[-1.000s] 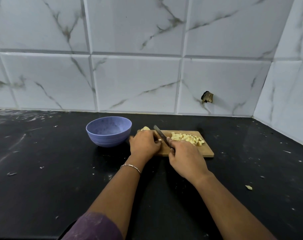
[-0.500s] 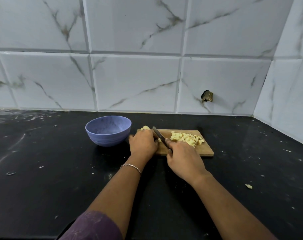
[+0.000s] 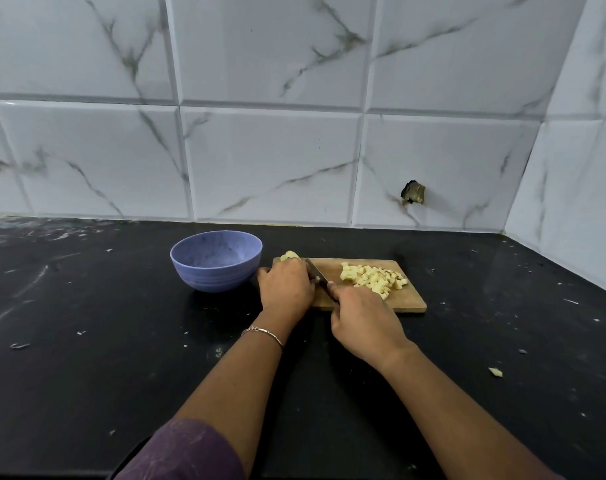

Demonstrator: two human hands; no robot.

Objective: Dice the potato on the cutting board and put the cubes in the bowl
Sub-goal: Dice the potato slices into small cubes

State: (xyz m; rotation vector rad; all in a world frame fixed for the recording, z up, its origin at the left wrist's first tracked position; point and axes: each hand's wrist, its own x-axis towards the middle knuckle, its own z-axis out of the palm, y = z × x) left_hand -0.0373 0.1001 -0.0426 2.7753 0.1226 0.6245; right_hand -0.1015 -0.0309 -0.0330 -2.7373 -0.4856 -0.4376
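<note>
Both hands forward, side by side, knuckles up.
Left hand (image 3: 286, 287) (bracelet (image 3: 263, 332) at the wrist) curls over the potato (image 3: 290, 255); right hand (image 3: 364, 320) grips the knife (image 3: 315, 271) handle, forearms bare.

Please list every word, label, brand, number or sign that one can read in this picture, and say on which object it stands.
None: no readable text appears anywhere in this view.
The purple bowl, the wooden cutting board and the knife blade show no print or mark.
The wall tiles carry only grey veins.
The bracelet is too small to show any engraving.
</note>
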